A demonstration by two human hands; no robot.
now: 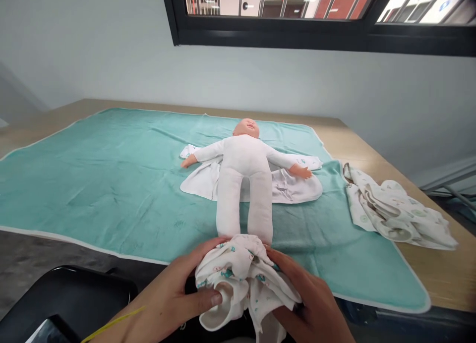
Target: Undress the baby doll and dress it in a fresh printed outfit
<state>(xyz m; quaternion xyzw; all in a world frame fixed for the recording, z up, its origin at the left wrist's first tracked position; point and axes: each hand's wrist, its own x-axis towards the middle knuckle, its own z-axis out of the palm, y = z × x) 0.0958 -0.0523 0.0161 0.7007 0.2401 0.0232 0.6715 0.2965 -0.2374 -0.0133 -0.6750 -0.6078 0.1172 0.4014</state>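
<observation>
A baby doll [243, 157] with a white cloth body lies on its back, its legs pointing toward me. White printed baby pants [245, 263] are bunched up at the ends of its legs, hiding the feet. My left hand [182, 288] grips the pants from the left, thumb pressed on a rolled opening. On the other side, my right hand [307, 291] has its fingers wrapped around the bunched cloth. Beneath the doll, a white baby shirt [297, 187] is spread open, and the doll's arms rest over its sleeves.
A turquoise mat [122, 179] covers much of the wooden table [442, 278]. Folded printed cloth [397, 209] lies at the right, partly on the mat. A black chair [67, 298] stands at the lower left. Behind the table are a wall and a barred window [282, 33].
</observation>
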